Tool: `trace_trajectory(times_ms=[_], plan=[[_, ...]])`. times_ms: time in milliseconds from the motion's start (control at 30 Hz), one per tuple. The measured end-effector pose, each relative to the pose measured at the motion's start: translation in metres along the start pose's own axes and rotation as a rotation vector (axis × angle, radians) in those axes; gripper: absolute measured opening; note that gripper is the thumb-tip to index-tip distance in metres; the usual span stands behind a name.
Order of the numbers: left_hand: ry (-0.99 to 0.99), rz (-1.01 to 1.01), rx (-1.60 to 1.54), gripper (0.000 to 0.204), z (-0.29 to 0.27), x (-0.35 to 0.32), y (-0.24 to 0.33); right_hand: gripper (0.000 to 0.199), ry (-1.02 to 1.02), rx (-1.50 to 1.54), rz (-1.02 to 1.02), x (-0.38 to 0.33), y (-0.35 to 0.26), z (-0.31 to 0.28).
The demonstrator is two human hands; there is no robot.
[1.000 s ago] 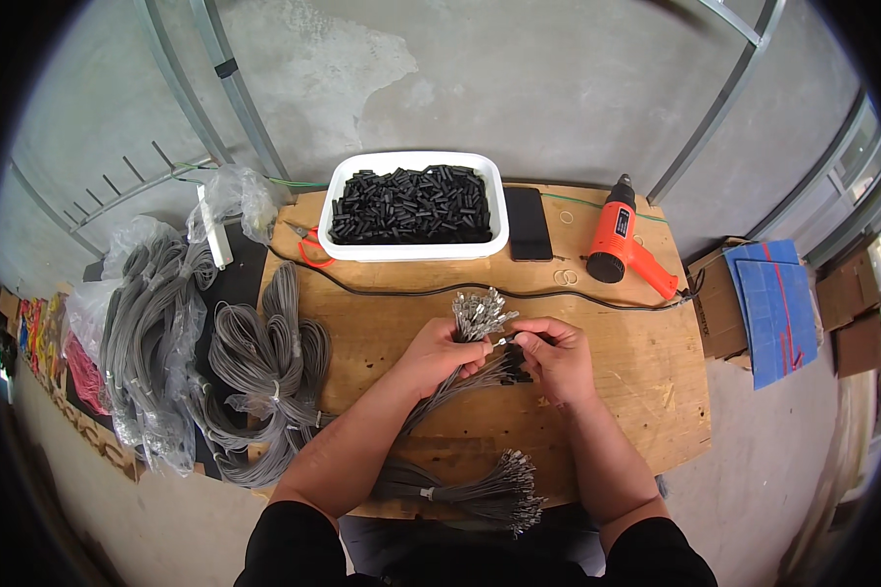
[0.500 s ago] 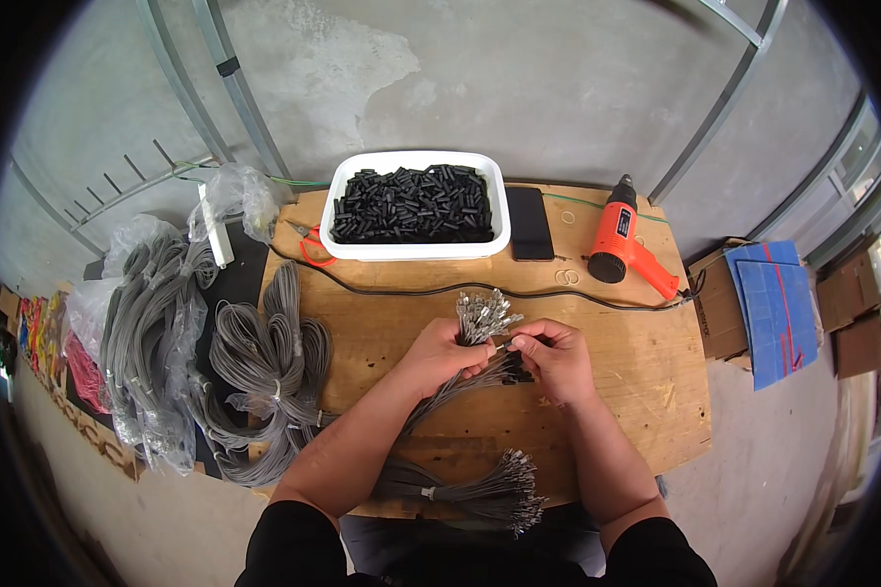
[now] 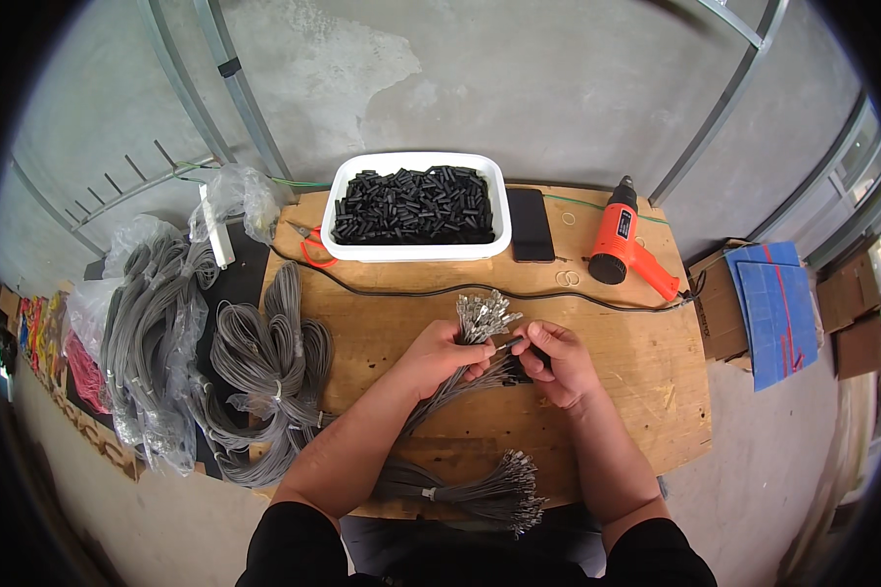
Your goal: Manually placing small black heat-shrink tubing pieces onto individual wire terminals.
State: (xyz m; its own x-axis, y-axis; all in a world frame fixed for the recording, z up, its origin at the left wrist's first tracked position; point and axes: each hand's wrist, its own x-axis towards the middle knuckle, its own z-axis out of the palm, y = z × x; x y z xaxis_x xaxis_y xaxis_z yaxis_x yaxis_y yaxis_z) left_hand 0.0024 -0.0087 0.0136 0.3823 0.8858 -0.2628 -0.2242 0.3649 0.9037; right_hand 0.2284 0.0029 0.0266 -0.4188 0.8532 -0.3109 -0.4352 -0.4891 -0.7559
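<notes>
My left hand [image 3: 444, 354] grips a bundle of grey wires [image 3: 439, 393] whose metal terminal ends [image 3: 486, 314] fan out above my fingers. My right hand [image 3: 558, 360] pinches a single wire end with a small black sleeve piece, just right of the bundle and touching it. Both hands are over the middle of a wooden table [image 3: 382, 323]. A white tub [image 3: 418, 248] full of black sleeve pieces stands at the table's far edge. A second tied bundle of wires with terminals [image 3: 480, 489] lies at the near edge between my forearms.
An orange heat gun [image 3: 625, 245] lies at the back right, its black cord [image 3: 411, 292] crossing the table. A dark phone [image 3: 532, 224] lies beside the tub, red-handled scissors [image 3: 311, 245] to its left. Coils of grey wire [image 3: 264, 372] and bagged wire [image 3: 147, 323] lie left. Blue sheets and cardboard [image 3: 768, 308] sit right.
My right hand has shifted slightly at the wire end; the bundle in my left hand stays in place.
</notes>
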Motion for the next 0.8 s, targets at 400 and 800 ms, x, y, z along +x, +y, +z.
trace_trajectory(times_ms=[400,800], plan=[[-0.019,-0.037,-0.030,0.017,0.0036,-0.0026,0.0036,0.018,-0.099,0.029,0.071,0.0010,0.0044,-0.0047],[-0.056,-0.002,0.045,0.019,0.0031,-0.0010,0.0033,0.017,-0.121,0.026,0.085,0.0021,0.0038,-0.0072]])
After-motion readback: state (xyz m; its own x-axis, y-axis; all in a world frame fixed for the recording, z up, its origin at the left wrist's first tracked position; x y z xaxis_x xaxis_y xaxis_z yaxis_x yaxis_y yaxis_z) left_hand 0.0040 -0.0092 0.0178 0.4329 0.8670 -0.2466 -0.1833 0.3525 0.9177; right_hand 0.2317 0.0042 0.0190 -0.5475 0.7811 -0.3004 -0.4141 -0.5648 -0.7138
